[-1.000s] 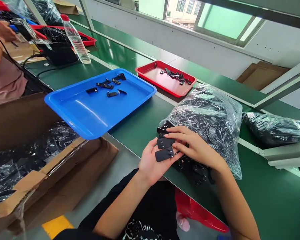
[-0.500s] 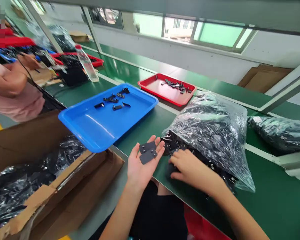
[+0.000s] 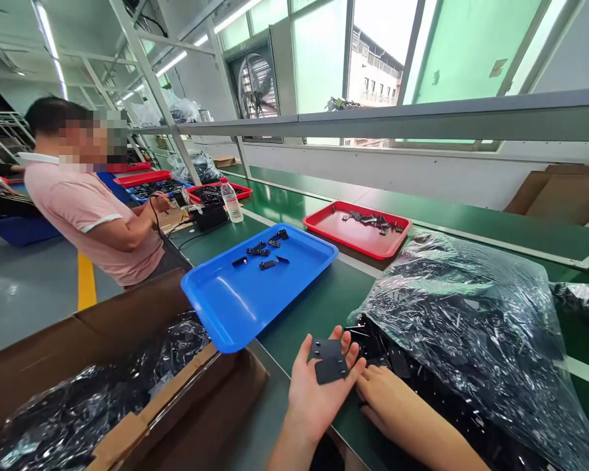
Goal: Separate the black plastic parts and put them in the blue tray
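Palm up, my left hand carries two thin black plates with small studs; they overlap on the palm and lower fingers, which are slightly curled. Just to its right, my right hand is palm down at the mouth of a clear plastic bag. Its fingers are bent inward, and the fingertips are partly hidden by the left hand, so what they hold cannot be made out. Loose black parts spill from the bag onto the green table beside it.
A blue tray with several black parts overhangs the table edge, above a cardboard box lined with black plastic. Behind stands a red tray with more parts. A water bottle and a seated co-worker are at left.
The camera view has tilted up, showing more of the windows and the co-worker. My right hand has come closer to my left hand. The two plates stay on the left palm.
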A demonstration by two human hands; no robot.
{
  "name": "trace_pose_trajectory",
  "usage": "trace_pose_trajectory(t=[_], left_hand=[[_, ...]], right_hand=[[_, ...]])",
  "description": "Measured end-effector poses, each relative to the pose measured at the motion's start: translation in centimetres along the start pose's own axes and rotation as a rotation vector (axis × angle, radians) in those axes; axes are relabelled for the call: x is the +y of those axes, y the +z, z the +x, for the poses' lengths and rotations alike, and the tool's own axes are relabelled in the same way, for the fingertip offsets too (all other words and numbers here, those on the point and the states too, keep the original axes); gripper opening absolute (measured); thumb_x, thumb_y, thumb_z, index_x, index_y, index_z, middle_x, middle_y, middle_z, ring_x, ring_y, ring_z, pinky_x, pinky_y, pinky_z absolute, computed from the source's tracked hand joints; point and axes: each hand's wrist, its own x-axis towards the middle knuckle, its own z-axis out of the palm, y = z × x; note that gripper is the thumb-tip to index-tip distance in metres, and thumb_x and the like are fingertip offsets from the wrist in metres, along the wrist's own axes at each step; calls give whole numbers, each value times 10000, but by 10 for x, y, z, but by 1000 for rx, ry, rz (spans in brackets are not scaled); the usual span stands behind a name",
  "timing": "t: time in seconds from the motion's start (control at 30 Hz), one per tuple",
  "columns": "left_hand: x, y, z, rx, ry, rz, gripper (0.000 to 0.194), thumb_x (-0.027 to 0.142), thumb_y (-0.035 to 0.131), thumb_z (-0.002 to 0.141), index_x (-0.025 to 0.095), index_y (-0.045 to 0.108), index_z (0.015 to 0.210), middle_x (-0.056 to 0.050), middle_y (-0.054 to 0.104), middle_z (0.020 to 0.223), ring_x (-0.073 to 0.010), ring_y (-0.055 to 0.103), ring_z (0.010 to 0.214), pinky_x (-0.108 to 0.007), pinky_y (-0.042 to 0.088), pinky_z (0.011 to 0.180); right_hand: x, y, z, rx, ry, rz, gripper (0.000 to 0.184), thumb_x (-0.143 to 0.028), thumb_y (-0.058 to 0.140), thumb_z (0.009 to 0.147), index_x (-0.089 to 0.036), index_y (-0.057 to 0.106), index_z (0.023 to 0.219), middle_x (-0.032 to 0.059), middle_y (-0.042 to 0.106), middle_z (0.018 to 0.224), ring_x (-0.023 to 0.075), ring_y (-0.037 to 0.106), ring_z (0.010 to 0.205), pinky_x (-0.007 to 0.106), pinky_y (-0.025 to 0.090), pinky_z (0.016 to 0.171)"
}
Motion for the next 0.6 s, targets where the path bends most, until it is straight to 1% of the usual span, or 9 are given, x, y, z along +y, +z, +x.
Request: trace_pose_trajectory(t=[0.1, 0.2, 0.23, 0.3, 0.37, 0.43, 0.47, 0.53, 0.6], left_hand=[[-1, -2, 1, -32, -37, 10, 376, 396, 441, 922, 98, 652, 1010, -113, 663, 968, -266, 625, 924, -464, 434, 920], [-5, -5, 2, -84, -59, 32, 415, 418, 407, 934, 105, 677, 965, -105, 683, 924, -266, 638, 906, -494, 410, 938], [-7, -7, 4, -104, -67, 44, 432, 425, 395, 937, 104, 679, 991, -113, 686, 957, -279, 634, 946, -503, 396, 953], [-11, -11, 7, -142, -92, 66, 475, 444, 377, 938, 96, 657, 1100, -139, 658, 1121, -316, 590, 1084, -499, 366, 990], [-16, -13, 10, -175, -126, 79, 524, 462, 363, 936, 89, 608, 1209, -162, 558, 1304, -345, 507, 1211, -467, 350, 1014], [-22, -14, 12, -202, -181, 80, 537, 467, 353, 936, 101, 583, 1254, -170, 474, 1393, -354, 466, 1257, -440, 348, 1018], [-25, -13, 12, -212, -210, 78, 527, 463, 349, 939, 116, 580, 1261, -169, 460, 1406, -352, 470, 1255, -440, 344, 1020], [-30, -10, 11, -217, -261, 72, 492, 447, 346, 946, 163, 560, 1286, -157, 458, 1411, -332, 506, 1224, -460, 330, 1031], [-33, -6, 9, -217, -283, 77, 485, 439, 354, 948, 190, 512, 1333, -163, 471, 1397, -318, 525, 1207, -477, 322, 1035]], right_hand=[[21, -15, -11, 144, 65, 129, 179, -64, 474, 850, -154, 607, 929, 68, 658, 952, 226, 613, 883, 322, 444, 744], [45, -32, -27, 343, 126, 244, 168, -145, 392, 910, -190, 523, 816, 23, 608, 804, 177, 566, 723, 293, 408, 650], [51, -38, -33, 425, 147, 293, 170, -198, 386, 924, -198, 503, 801, 13, 589, 769, 166, 544, 681, 286, 398, 631], [60, -49, -45, 592, 206, 422, 189, -327, 415, 925, -211, 502, 803, 2, 567, 730, 157, 515, 643, 270, 379, 588], [63, -59, -56, 709, 272, 569, 236, -433, 474, 891, -218, 522, 806, 1, 559, 718, 155, 505, 639, 255, 361, 547], [62, -67, -63, 727, 291, 716, 268, -470, 510, 866, -216, 533, 786, 0, 546, 710, 151, 498, 645, 246, 361, 544], [61, -70, -65, 696, 273, 787, 273, -467, 515, 864, -212, 531, 769, -2, 535, 703, 147, 491, 643, 245, 368, 555], [58, -74, -65, 582, 193, 905, 265, -439, 520, 866, -204, 524, 743, -1, 521, 712, 144, 483, 662, 248, 387, 595], [56, -75, -62, 497, 115, 942, 243, -397, 532, 869, -200, 523, 728, 8, 537, 777, 149, 499, 728, 255, 401, 652]])
